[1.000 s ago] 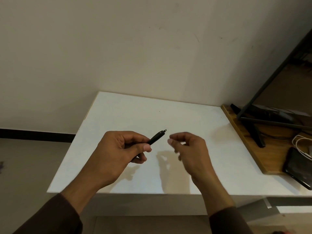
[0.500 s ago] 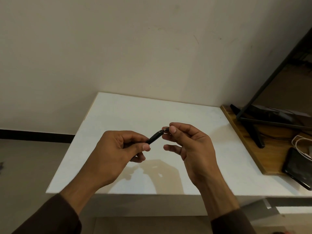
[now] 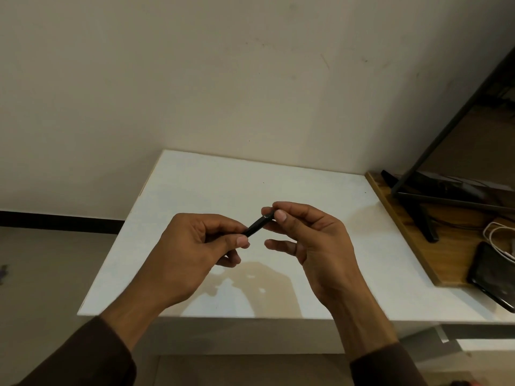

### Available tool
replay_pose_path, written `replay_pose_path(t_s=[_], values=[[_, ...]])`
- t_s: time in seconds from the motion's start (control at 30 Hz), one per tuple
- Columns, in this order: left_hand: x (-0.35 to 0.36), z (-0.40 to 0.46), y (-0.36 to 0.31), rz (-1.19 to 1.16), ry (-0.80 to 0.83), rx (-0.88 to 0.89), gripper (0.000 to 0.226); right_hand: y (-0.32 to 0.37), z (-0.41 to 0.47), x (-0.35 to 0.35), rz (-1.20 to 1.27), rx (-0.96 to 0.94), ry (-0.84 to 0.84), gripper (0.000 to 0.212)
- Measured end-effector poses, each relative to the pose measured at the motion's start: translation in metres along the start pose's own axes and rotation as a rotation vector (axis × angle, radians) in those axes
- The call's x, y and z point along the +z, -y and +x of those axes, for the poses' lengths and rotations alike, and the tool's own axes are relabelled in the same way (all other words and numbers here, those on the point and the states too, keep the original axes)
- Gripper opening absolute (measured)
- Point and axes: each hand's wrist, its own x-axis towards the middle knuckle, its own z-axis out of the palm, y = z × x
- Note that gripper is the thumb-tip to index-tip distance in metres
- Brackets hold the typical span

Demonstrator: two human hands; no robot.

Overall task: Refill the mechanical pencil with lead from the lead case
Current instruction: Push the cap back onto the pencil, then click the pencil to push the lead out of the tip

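Fingers of my left hand (image 3: 192, 246) curled tight around black mechanical pencil (image 3: 257, 225), held above white table (image 3: 195, 190). My right hand (image 3: 312, 240) pinches its upper end with thumb and forefinger, other fingers loose. Long axis runs lower-left to upper-right.

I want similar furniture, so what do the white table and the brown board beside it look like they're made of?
White table: probably painted or laminated board; matte, uniform white, thick square edge. Brown board: wood or wood veneer, judging by its visible grain and warm tone.
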Motion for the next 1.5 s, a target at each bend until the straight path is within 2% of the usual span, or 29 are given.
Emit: replay_pose_path(t_s=[0.27,0.37,0.47,0.67,0.83,0.93,1.03,1.13,1.27,1.4,1.5], values=[[-0.001,0.000,-0.001,0.019,-0.004,0.024,0.016,0.000,-0.001,0.005,0.242,0.218,0.099,0.019],[0.000,0.000,0.000,0.015,-0.008,0.033,0.017,-0.002,-0.002,0.005,0.319,0.300,0.121,0.023],[0.001,0.001,0.001,0.026,-0.017,0.032,0.019,-0.006,-0.002,0.006,0.369,0.330,0.117,0.013],[0.001,0.001,0.004,0.051,-0.032,0.024,0.018,-0.011,-0.001,0.006,0.310,0.289,0.119,0.016],[0.001,0.003,0.002,0.012,-0.015,-0.008,0.017,-0.013,-0.001,0.011,0.168,0.205,0.161,0.039],[0.001,0.003,0.001,-0.029,0.022,-0.022,0.018,-0.015,-0.001,0.016,0.036,0.156,0.174,0.035],[0.001,0.003,0.002,-0.025,0.029,-0.018,0.015,-0.017,0.001,0.018,-0.021,0.105,0.101,0.024],[-0.004,0.006,0.008,0.032,-0.050,-0.011,0.015,-0.012,0.003,0.014,0.170,0.085,-0.015,0.022],[-0.003,0.007,0.014,0.052,-0.039,-0.050,0.019,-0.006,0.005,0.011,0.421,0.038,-0.035,0.023],[0.005,0.006,0.019,0.091,-0.013,-0.051,0.020,-0.003,0.005,0.008,0.648,0.047,0.020,0.043],[0.004,0.007,0.021,0.080,-0.034,-0.061,0.021,-0.004,0.004,0.004,0.732,0.050,0.006,0.048]])
